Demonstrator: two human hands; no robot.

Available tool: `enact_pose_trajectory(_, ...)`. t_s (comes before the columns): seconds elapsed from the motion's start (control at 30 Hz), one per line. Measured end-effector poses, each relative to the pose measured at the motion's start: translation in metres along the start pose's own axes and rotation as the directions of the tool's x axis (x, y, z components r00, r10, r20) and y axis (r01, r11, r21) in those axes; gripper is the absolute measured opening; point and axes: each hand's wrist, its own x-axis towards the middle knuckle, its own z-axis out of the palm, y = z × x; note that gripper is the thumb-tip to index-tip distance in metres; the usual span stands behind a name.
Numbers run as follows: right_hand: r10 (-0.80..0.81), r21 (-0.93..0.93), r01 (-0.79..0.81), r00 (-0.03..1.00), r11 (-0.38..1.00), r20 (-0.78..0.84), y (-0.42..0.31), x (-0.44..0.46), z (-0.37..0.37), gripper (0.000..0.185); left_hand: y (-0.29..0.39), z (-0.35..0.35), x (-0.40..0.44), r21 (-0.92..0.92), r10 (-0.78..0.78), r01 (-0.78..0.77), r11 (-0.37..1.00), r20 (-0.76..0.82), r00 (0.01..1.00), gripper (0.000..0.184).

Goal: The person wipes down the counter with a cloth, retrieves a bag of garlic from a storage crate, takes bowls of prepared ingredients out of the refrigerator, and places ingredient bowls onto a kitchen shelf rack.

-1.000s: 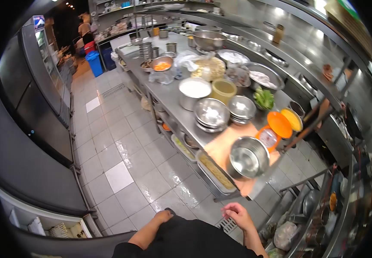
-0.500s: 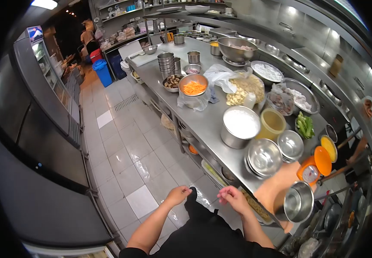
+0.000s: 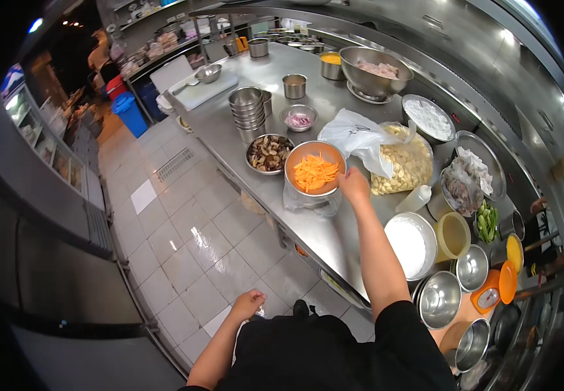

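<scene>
My right hand (image 3: 355, 185) reaches over the steel table and grips the right rim of a bowl of orange strips (image 3: 315, 171). A clear plastic bag (image 3: 311, 203) lies under that bowl. To its left is a bowl of dark brown pieces (image 3: 269, 154), and behind it a small bowl of pinkish pieces (image 3: 299, 118). A white plastic bag (image 3: 354, 136) and a bag of pale yellow pieces (image 3: 402, 159) lie to the right. My left hand (image 3: 249, 304) hangs low over the floor with its fingers curled together, nothing visible in it.
Stacked steel cups (image 3: 247, 114) and a white board (image 3: 204, 89) stand farther back on the steel table (image 3: 243, 65). Steel bowls (image 3: 440, 300) and an orange scale (image 3: 487, 294) are at the right. A person (image 3: 99, 58) is at the far left back, beyond a blue bin (image 3: 129, 113).
The view has moved forward along the table. My right hand has reached out and taken hold of the rim of the bowl of orange strips. My left hand stays low.
</scene>
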Motion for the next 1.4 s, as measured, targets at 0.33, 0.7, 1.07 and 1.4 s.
enact_pose_trajectory(0.33,0.279,0.619,-0.145,0.952,0.772,-0.126,-0.043,-0.022,-0.061,0.017,0.193,-0.106,0.141,0.137,0.474,-0.487,0.862,0.118,0.872,0.072)
enact_pose_trajectory(0.7,0.707,0.801,-0.230,0.638,0.552,-0.304,0.000,-0.222,0.036,0.023,0.269,-0.116,0.213,0.240,0.774,-0.765,0.598,0.075,0.629,0.016)
enact_pose_trajectory(1.07,0.728,0.826,-0.256,0.641,0.503,-0.245,0.047,-0.232,0.088,0.028,0.415,-0.090,0.255,0.414,0.880,-0.891,0.188,0.332,0.340,0.020)
enact_pose_trajectory(1.4,0.318,0.264,-0.191,0.716,0.945,-0.622,-0.020,-0.204,0.051,0.025,0.453,-0.030,0.318,0.392,0.728,-0.786,0.478,0.323,0.604,0.027)
